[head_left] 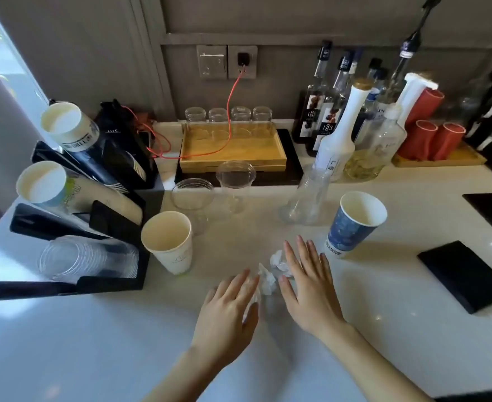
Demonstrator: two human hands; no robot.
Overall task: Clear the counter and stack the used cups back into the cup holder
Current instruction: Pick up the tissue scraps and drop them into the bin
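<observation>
A black tiered cup holder (pixel 108 285) stands at the left with stacks of paper cups (pixel 65 187) and clear plastic cups (pixel 88 258) lying in it. Loose on the white counter (pixel 94 343) are a white paper cup (pixel 171 242), a blue paper cup (pixel 353 224), two clear plastic cups (pixel 192 198) (pixel 235 184) and a clear flask (pixel 308 198). Crumpled white tissue (pixel 268 281) lies between my hands. My left hand (pixel 227 317) and my right hand (pixel 311 288) hover flat on either side of it, fingers apart, holding nothing.
A wooden tray (pixel 233 155) with upturned glasses sits at the back, a red cable running over it. Syrup bottles (pixel 334 123) and red cups (pixel 430 134) crowd the back right. A black pad (pixel 468 275) lies at the right.
</observation>
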